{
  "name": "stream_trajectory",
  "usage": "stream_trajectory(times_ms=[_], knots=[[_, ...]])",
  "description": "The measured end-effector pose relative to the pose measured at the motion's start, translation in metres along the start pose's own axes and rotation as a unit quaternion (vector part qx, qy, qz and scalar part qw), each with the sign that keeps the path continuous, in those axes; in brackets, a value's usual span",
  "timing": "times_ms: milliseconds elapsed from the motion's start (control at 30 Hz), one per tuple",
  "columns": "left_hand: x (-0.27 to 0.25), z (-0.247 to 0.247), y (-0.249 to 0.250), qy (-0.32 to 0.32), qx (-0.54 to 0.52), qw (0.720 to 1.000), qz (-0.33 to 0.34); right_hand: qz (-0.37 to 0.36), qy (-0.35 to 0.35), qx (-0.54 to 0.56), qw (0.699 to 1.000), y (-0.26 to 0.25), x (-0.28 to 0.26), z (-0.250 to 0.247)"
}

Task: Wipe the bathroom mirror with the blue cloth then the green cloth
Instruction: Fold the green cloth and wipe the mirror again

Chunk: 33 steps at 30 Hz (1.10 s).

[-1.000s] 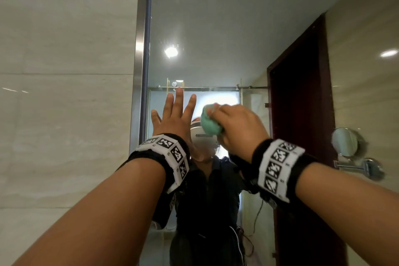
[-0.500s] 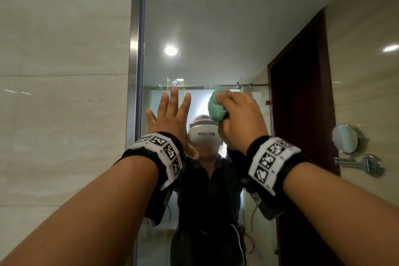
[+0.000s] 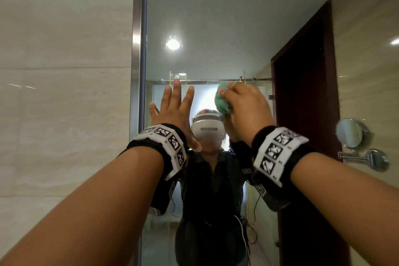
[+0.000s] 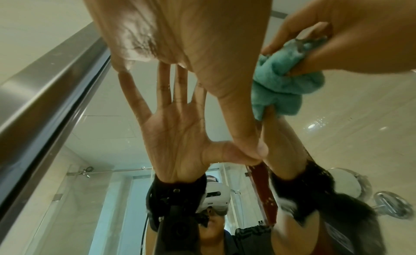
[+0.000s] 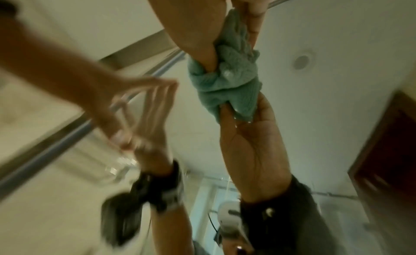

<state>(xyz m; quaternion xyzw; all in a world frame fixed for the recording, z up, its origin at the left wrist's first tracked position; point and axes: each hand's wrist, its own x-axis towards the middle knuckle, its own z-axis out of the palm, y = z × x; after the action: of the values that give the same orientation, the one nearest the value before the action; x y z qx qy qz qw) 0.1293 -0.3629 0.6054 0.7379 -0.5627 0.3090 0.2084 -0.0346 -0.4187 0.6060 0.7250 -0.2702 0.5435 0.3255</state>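
Bathroom mirror point(image 3: 216, 17): wall-mounted, steel frame strip point(image 3: 138, 49) down its left edge; beige wall tiles point(image 3: 64, 71) to the left of that strip; glass reflects the ceiling, a ceiling light, a dark red door and the person wearing a white headset.

Green cloth point(image 3: 222, 101): bunched into a wad, pressed against the glass in the middle of the mirror, above the reflected headset; in the right wrist view the wad point(image 5: 227, 84) meets its own reflection on the glass.

Right hand point(image 3: 248, 110): fingers curled round the green cloth, grasping it tight against the mirror; black wristband with white coded markers point(image 3: 278, 153).

Left hand point(image 3: 172, 112): fingers straight and spread, holding nothing; just left of the cloth hand; in the left wrist view the fingertips point(image 4: 121, 66) meet their reflection on the glass; matching wristband point(image 3: 166, 147).

Round shaving mirror point(image 3: 350, 134): on a chrome arm, at the right.

Blue cloth: not in view.
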Motion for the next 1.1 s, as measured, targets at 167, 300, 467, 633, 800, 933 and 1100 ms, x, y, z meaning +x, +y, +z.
stream_trajectory(times_ms=[167,300,467,633,800,933,1100], knots=[[-0.001,-0.001,0.001,-0.003,0.0,1.0,0.0,-0.075,-0.056,0.002,0.996,-0.005,-0.053,0.006],[-0.002,-0.003,0.001,-0.006,0.0,1.0,0.0,-0.077,-0.086,0.014,0.993,-0.005,-0.061,-0.001],[-0.003,-0.004,-0.001,-0.01,-0.006,1.0,0.003,-0.058,-0.049,0.031,0.997,0.005,-0.023,-0.003],[-0.003,-0.003,0.0,-0.008,-0.002,1.0,0.004,-0.056,-0.014,0.046,0.997,-0.012,-0.041,0.01],[-0.004,-0.005,0.001,-0.009,-0.003,1.0,0.005,-0.211,-0.083,0.013,0.974,-0.008,-0.07,0.005],[-0.004,-0.006,-0.001,-0.007,-0.008,1.0,0.008,-0.091,-0.093,0.041,0.991,0.015,-0.036,0.001],[-0.004,-0.006,-0.001,-0.005,-0.007,1.0,0.007,-0.095,-0.018,0.003,0.995,-0.003,-0.07,0.014]])
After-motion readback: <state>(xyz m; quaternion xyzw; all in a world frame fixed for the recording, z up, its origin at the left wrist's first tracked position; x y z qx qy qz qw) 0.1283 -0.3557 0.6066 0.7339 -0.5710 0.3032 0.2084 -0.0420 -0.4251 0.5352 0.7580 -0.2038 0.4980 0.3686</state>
